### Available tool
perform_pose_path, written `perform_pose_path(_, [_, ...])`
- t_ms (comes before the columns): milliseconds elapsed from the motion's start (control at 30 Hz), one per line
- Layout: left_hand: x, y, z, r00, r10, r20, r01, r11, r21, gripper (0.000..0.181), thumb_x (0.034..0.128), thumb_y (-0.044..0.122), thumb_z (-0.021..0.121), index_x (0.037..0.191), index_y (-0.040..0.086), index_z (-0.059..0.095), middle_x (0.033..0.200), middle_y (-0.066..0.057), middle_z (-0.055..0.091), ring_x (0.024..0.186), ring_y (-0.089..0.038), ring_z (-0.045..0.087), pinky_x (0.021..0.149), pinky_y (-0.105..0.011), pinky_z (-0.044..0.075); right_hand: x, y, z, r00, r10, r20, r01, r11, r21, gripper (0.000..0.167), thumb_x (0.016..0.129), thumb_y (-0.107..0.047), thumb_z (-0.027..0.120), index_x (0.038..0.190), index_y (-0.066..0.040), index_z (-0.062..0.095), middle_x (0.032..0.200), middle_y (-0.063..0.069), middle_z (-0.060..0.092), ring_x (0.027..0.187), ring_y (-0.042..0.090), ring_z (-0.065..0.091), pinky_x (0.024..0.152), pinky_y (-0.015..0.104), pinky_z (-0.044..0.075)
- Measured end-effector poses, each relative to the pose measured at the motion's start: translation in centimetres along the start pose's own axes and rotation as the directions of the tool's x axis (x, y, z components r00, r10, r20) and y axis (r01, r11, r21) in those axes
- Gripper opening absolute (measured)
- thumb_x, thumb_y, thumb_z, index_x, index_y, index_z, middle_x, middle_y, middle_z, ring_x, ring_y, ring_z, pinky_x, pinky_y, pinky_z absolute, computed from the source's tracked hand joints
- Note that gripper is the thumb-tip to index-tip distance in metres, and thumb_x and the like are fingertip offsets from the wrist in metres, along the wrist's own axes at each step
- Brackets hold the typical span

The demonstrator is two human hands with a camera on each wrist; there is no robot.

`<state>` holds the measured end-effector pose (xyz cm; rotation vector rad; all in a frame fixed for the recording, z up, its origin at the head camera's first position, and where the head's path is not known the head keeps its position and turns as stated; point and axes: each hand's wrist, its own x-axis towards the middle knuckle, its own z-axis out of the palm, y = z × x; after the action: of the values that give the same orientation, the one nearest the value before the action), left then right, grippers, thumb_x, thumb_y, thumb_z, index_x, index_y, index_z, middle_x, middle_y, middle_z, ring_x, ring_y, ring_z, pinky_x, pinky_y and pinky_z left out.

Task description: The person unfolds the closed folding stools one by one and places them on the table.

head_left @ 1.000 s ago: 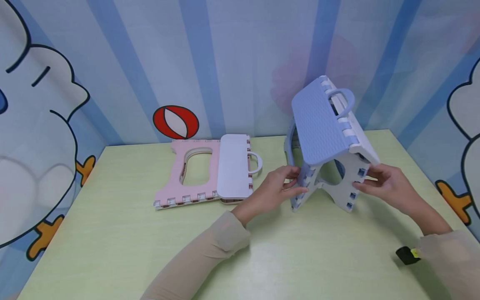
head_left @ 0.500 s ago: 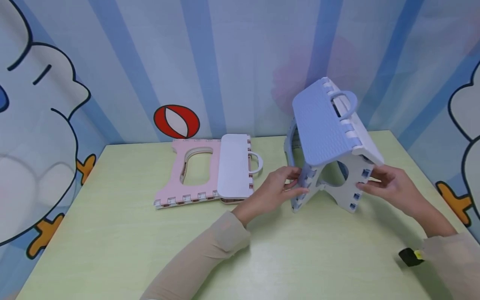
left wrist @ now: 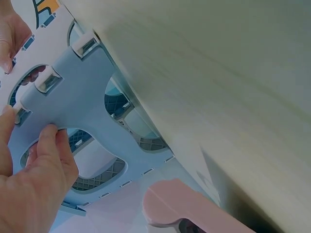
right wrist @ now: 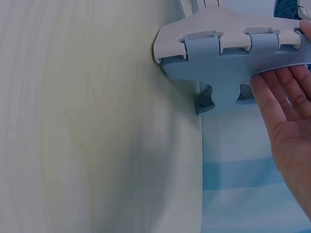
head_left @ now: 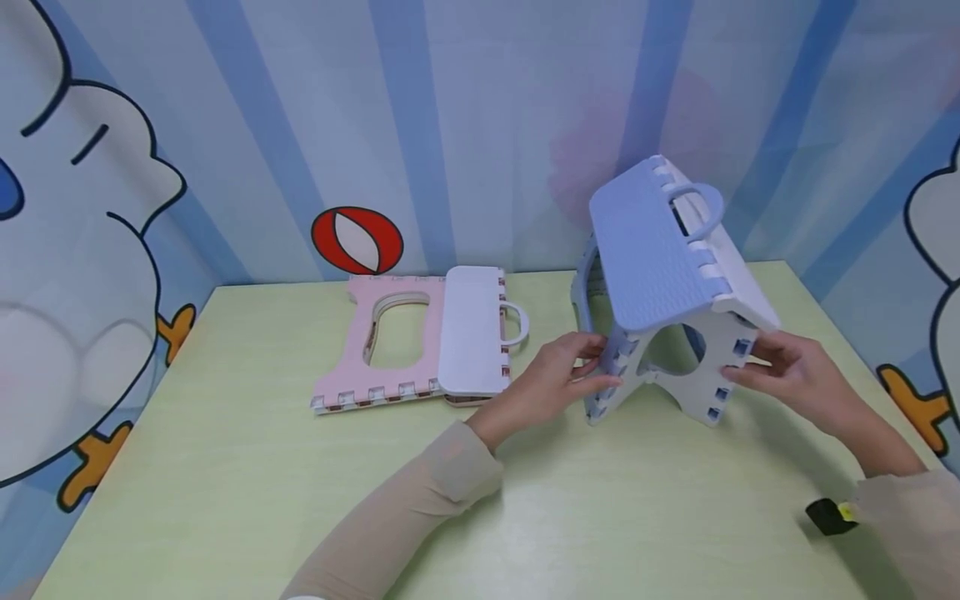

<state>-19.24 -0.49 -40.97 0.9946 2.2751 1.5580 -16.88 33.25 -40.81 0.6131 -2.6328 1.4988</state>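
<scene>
A blue and white folding step stool (head_left: 652, 250) stands partly unfolded at the table's right, its top bent along the middle into a ridge with a loop handle. My left hand (head_left: 551, 379) grips its left leg panel; in the left wrist view, the fingers (left wrist: 47, 141) hook into the oval cutout of the blue panel. On the other side my right hand (head_left: 795, 379) holds the right leg panel, thumb on the white front edge. In the right wrist view, the fingers (right wrist: 272, 99) reach behind the blue panel's edge.
Left of the stool, a pink and white folding stool (head_left: 397, 342) lies folded flat on the pale green table (head_left: 262, 500). A small black object with a yellow part (head_left: 831, 517) is by the right sleeve. Behind stands a blue striped cartoon backdrop (head_left: 480, 125).
The right leg panel has swung a little to the right with my right hand, widening the blue stool's spread and lowering the white half of its top. My left hand stays nearly in place.
</scene>
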Motion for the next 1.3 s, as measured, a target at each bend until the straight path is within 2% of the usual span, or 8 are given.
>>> perform_pose_path(667, [0.12, -0.14, 0.0, 1.0, 0.017, 0.005, -0.017, 0.999, 0.027, 0.046, 0.0961, 0.019, 0.067, 0.135, 0.001, 0.051, 0.132, -0.009, 0.055, 0.126, -0.012, 0.053, 0.098, -0.015, 0.044, -0.25, 0.49, -0.51, 0.999, 0.032, -0.001, -0.032, 0.999, 0.012, 0.055, 0.089, 0.007, 0.07, 0.141, -0.007, 0.056, 0.118, -0.02, 0.064, 0.099, -0.003, 0.064, 0.077, 0.016, 0.054])
perform_pose_path(1300, [-0.05, 0.03, -0.18, 1.0, 0.007, 0.01, -0.007, 0.999, 0.051, 0.046, 0.0963, 0.021, 0.067, 0.134, 0.001, 0.051, 0.13, -0.009, 0.055, 0.124, -0.012, 0.053, 0.097, -0.015, 0.044, -0.27, 0.77, -0.75, 1.0, 0.008, 0.01, -0.008, 0.999, 0.038, 0.06, 0.089, 0.011, 0.068, 0.144, -0.008, 0.054, 0.118, -0.019, 0.065, 0.099, -0.001, 0.065, 0.078, 0.016, 0.054])
